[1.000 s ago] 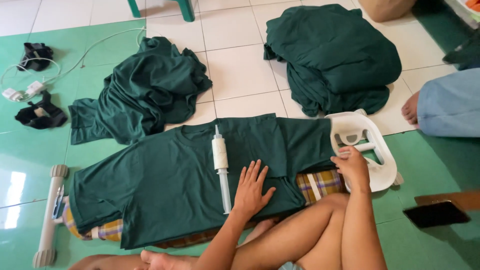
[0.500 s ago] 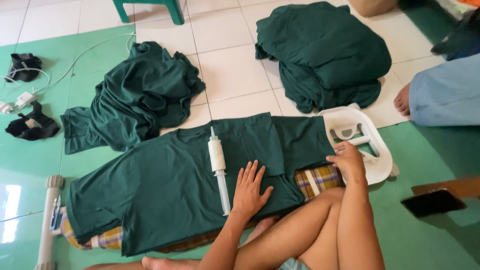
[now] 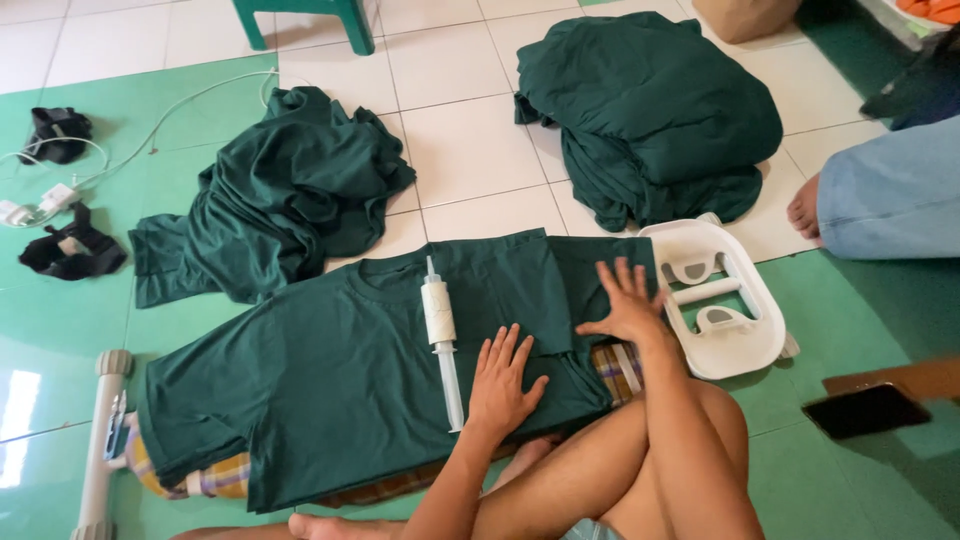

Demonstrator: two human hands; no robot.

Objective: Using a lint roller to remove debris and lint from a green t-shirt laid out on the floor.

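Left hand (image 3: 505, 385) and right hand (image 3: 625, 300) flat, fingers spread, on green shirt (image 3: 330, 390), plaid padding beneath mostly hidden.

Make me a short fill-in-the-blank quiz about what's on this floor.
1. Both hands, the left hand and the right hand, press flat on a dark ____ shirt.
2. A white syringe lies on the shirt, to the ____ of the left hand.
3. The white iron rest lies on the floor, to the ____ of the right hand.

Missing words: green; left; right
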